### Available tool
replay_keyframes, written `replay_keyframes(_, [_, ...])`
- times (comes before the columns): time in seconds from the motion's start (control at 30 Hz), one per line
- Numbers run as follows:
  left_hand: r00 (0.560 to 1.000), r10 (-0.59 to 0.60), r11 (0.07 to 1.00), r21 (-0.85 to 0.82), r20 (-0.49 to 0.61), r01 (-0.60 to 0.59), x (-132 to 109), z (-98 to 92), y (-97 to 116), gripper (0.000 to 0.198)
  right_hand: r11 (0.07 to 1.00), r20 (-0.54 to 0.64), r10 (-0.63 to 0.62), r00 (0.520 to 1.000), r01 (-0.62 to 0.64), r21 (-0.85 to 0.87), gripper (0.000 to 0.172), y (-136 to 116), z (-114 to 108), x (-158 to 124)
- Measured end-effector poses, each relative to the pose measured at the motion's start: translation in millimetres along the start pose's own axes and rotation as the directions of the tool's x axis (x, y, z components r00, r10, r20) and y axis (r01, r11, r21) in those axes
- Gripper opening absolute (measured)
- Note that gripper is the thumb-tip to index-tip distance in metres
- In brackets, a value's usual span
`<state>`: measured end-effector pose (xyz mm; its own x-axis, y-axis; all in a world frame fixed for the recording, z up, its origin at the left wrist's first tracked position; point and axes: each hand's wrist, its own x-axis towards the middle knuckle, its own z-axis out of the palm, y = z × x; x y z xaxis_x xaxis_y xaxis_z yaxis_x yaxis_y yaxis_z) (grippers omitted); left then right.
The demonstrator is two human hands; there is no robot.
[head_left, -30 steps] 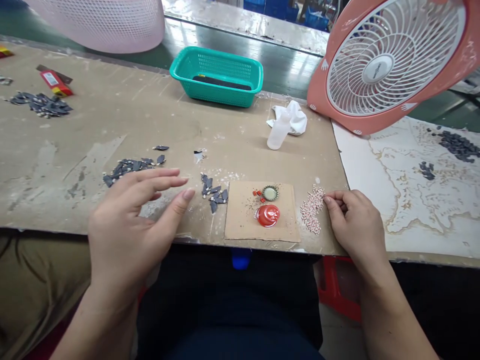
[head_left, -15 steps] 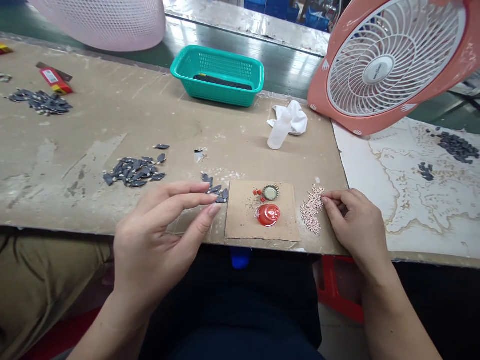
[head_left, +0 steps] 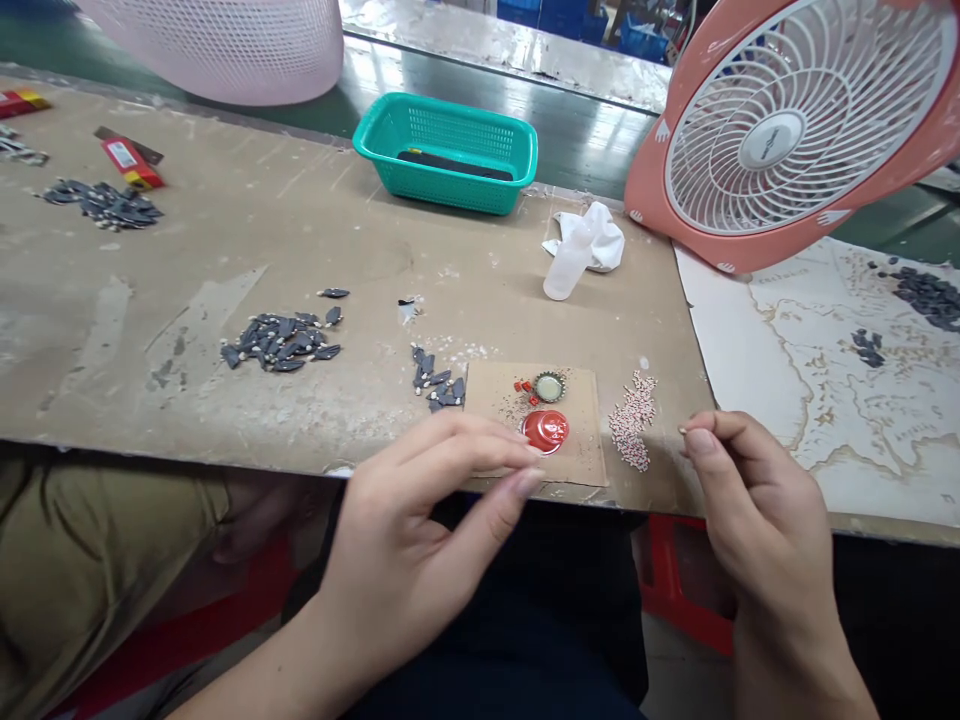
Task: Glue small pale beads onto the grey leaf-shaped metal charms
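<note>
My left hand [head_left: 442,510] hovers at the near edge of a cardboard square [head_left: 589,440], thumb and fingertips brought together in a pinch. What lies between them, if anything, is too small to make out. To the right, my right hand [head_left: 765,510] pinches a tiny pale bead [head_left: 682,430] between thumb and forefinger. Beside it spreads a patch of small pinkish-white beads [head_left: 634,415]. On the cardboard are a glossy red blob [head_left: 547,430], a bottle cap [head_left: 550,387] and several small red bits [head_left: 525,387]. Dark grey flake-like pieces [head_left: 435,380] with pale tips lie left of the cardboard.
Larger piles of grey pieces [head_left: 281,340] lie on the left. At the back stand a green basket [head_left: 450,190], a translucent bottle [head_left: 566,270], crumpled white tissue [head_left: 604,235] and a pink fan [head_left: 652,190]. A person's trouser leg [head_left: 97,560] is at lower left.
My left hand has moved right, from the small group of grey pieces to the cardboard's near edge. My right hand has drawn back from the beads, with a tiny bead now visible in its pinch.
</note>
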<state>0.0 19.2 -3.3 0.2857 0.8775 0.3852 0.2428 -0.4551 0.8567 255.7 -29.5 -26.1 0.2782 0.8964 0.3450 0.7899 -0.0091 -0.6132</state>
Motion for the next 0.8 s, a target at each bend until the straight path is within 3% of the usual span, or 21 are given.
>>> replay_keyframes(0.1, [0.954,-0.208,0.948,-0.196,0.216,0.251,3.4,10.8,11.2,0.007,0.984,0.076,-0.106,0.991,0.093,0.154,0.010,-29.6,-4.0,-11.9])
replay_keyframes(0.13, [0.910,-0.285,0.895,-0.256,0.301,0.366,4.1,13.5,14.1,0.003,0.972,0.099,-0.179,0.979,0.160,0.174,0.008,-38.2,-4.5,-14.2])
replay_keyframes(0.23, [0.739,-0.435,0.662,-0.373,0.514,0.650,4.1,17.6,18.6,0.018,0.917,0.124,-0.380,0.916,0.356,0.180,0.010,-56.0,-3.6,-16.2])
replay_keyframes(0.3, [0.675,-0.468,0.558,-0.401,0.571,0.726,2.4,17.2,19.0,0.024,0.885,0.117,-0.452,0.884,0.429,0.183,0.011,-61.1,-1.6,-15.5])
replay_keyframes(0.33, [0.669,-0.473,0.543,-0.407,0.574,0.734,1.3,16.5,18.9,0.026,0.877,0.111,-0.466,0.878,0.442,0.188,0.011,-62.2,-0.4,-15.3])
replay_keyframes(0.43, [0.709,-0.469,0.570,-0.433,0.527,0.698,-2.2,14.1,19.9,0.025,0.887,0.120,-0.432,0.894,0.397,0.234,0.010,-62.3,3.0,-17.3])
replay_keyframes(0.57, [0.735,-0.463,0.570,-0.469,0.495,0.674,-5.2,14.0,21.5,0.027,0.902,0.162,-0.309,0.937,0.234,0.362,0.007,-61.6,8.7,-25.3])
replay_keyframes(0.63, [0.774,-0.430,0.642,-0.446,0.464,0.624,-6.0,12.5,17.1,0.028,0.907,0.173,-0.237,0.956,0.154,0.391,0.007,-62.1,11.9,-28.6])
replay_keyframes(0.7, [0.861,-0.381,0.822,-0.304,0.336,0.482,-6.0,7.4,6.3,0.025,0.924,0.156,-0.155,0.975,0.088,0.372,0.007,-62.3,14.6,-29.2])
replay_keyframes(0.73, [0.907,-0.350,0.908,-0.154,0.235,0.390,-5.7,3.4,-1.1,0.022,0.934,0.137,-0.119,0.983,0.064,0.351,0.007,-61.8,15.7,-28.1])
replay_keyframes(0.77, [0.940,-0.317,0.949,0.038,0.130,0.314,-5.0,-1.5,-9.1,0.017,0.946,0.122,-0.087,0.989,0.044,0.321,0.007,-61.0,16.6,-26.0])
replay_keyframes(0.8, [0.957,-0.288,0.933,0.236,0.034,0.272,-3.9,-6.9,-17.1,0.014,0.957,0.113,-0.071,0.991,0.035,0.289,0.007,-59.7,17.5,-22.9])
